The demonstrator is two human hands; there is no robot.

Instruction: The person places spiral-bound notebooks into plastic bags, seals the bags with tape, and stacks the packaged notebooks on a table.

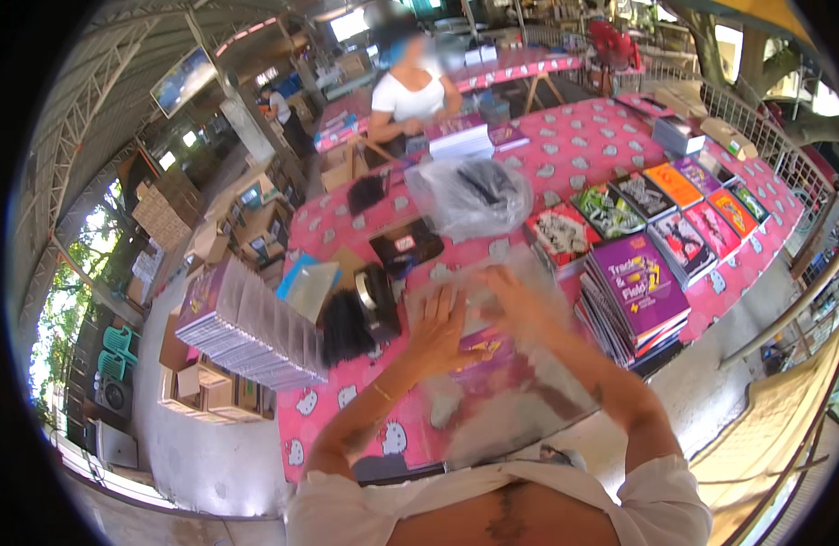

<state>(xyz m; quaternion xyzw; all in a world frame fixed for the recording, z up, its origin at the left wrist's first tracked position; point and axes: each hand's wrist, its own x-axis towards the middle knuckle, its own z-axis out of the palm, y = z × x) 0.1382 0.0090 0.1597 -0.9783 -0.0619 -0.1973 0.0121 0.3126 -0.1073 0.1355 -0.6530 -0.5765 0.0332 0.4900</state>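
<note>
A clear plastic sheet (pixel 519 391) lies on the pink patterned table in front of me, and a purple booklet (pixel 488 350) shows partly through it. My left hand (pixel 436 329) rests flat on the plastic with its fingers apart. Beyond and right of it, my right hand (pixel 519 305) reaches over the sheet's far part with fingers stretched out, a little blurred. Just left of my left hand stand a dark box-shaped holder (pixel 376 300) and a black bristly brush-like thing (pixel 345 329). To the right of my right hand is a stack of purple booklets (pixel 638 287).
A tall stack of plastic-wrapped booklets (pixel 246 328) stands at the left edge. Colourful booklets (pixel 683 187) lie in rows at right. Bundled clear plastic (pixel 474 196) sits farther back. A person in a white top (pixel 410 96) is across the table behind a booklet stack (pixel 460 141).
</note>
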